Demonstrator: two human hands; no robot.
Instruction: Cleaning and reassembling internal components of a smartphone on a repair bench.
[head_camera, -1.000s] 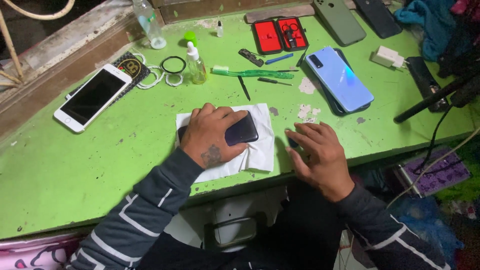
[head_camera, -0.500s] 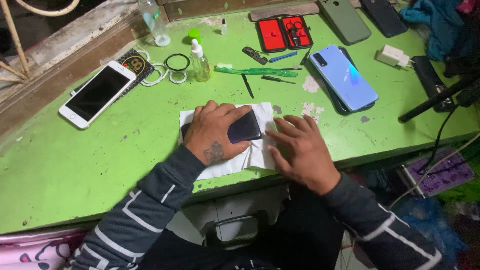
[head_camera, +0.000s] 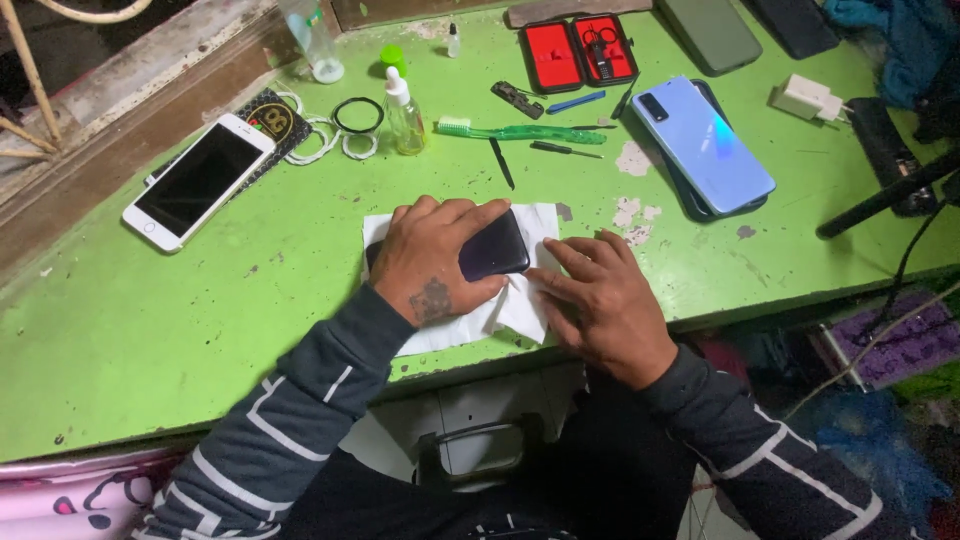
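Note:
My left hand (head_camera: 432, 258) lies over a dark phone (head_camera: 492, 248) that rests on a white cloth (head_camera: 460, 325) on the green table (head_camera: 200, 310), fingers wrapped around the phone's far edge. My right hand (head_camera: 605, 298) is just right of the phone, fingertips touching the cloth's right side near the table's front edge. Most of the phone is hidden under my left hand.
A white phone (head_camera: 198, 180) lies at the left. A light blue phone (head_camera: 715, 142) sits at the right on a dark one. Behind are a green toothbrush (head_camera: 510, 130), a dropper bottle (head_camera: 403, 110), rings (head_camera: 357, 115), a red tool case (head_camera: 580, 50), a white charger (head_camera: 808, 97).
My right hand has moved left from the table's front edge onto the cloth beside the phone. My left hand has stayed on the phone.

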